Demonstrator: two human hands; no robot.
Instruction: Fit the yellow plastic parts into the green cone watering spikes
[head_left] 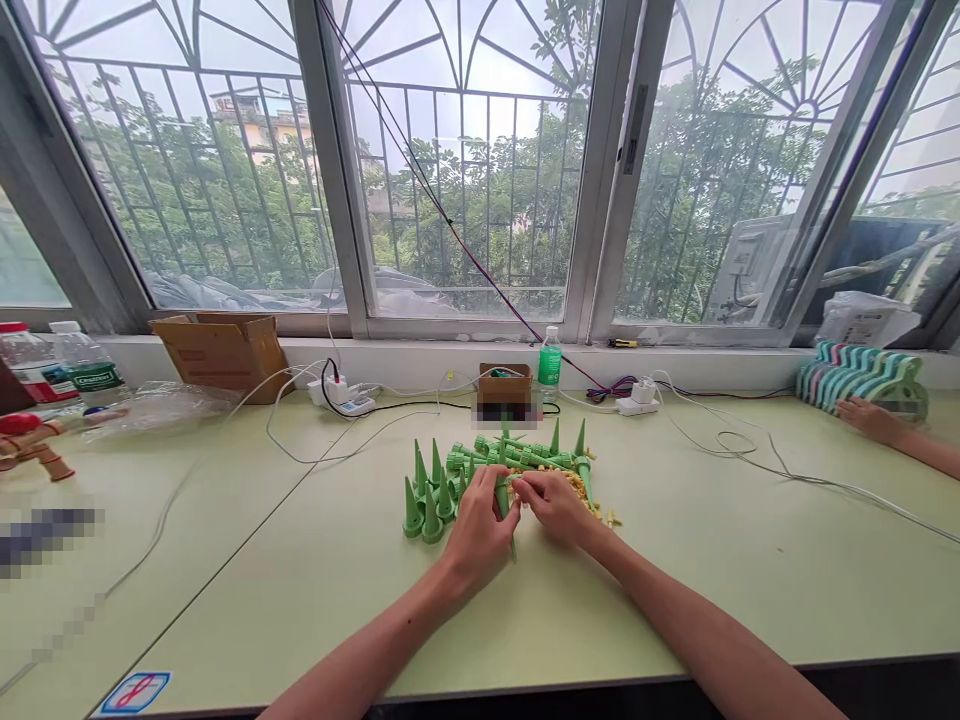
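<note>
Bare left hand (480,525) is pinching a light-green tapered plastic spike (502,498) over the worktop

In the head view, both of the person's arms are reaching in across the near edge of the pale yellow-green worktop (675,610). The left hand is curling its thumb and fingers around the spike, which is pointing its narrow tip down toward that near edge. The bare right hand (556,505) is bunching its fingertips close together just beside the spike; whether they are pinching a small piece, one cannot tell.

To the left of the hands, light-green cones with round bases (431,522) are standing upright in a cluster. Beyond the hands, toward the far edge, green plastic parts with ridged collars (536,458) are lying in a heap, and small yellow pieces (581,487) are lying scattered along its right side.

Nearer the far edge, a small open brown cardboard box (506,374) is sitting beside a clear bottle with a green label (550,362). Toward the far right corner, another person's hand (874,420) is resting against a row of pastel blue and green pieces (855,378).
</note>
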